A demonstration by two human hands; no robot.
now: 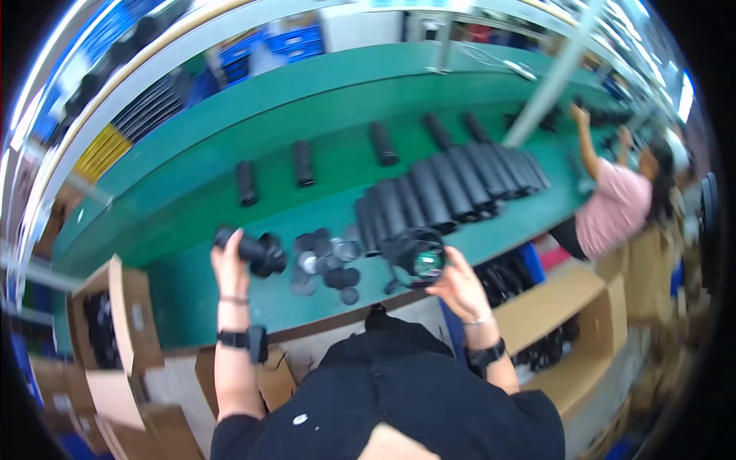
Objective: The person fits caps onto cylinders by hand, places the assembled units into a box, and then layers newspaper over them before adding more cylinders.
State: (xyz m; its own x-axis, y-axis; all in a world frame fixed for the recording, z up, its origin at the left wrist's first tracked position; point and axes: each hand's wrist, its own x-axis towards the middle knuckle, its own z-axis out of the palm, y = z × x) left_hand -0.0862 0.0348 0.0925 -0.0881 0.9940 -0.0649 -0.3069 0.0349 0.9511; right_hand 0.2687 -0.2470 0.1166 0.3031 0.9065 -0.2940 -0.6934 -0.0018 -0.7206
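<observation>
My left hand (228, 264) grips a black tube-shaped scope (257, 251) just above the green table (230, 184). My right hand (458, 284) holds another black scope (416, 257) with its greenish glass lens facing up at me. Between the hands lies a pile of several round black lens caps (328, 264). Behind my right hand, a tight row of several black tubes (448, 188) lies side by side on the table.
Three single black tubes (303, 162) lie spaced along the conveyor further back. Open cardboard boxes (123, 322) stand at my left and right (560, 307). A person in a pink shirt (613, 207) reaches over the table at the right. A metal post (548, 80) rises there.
</observation>
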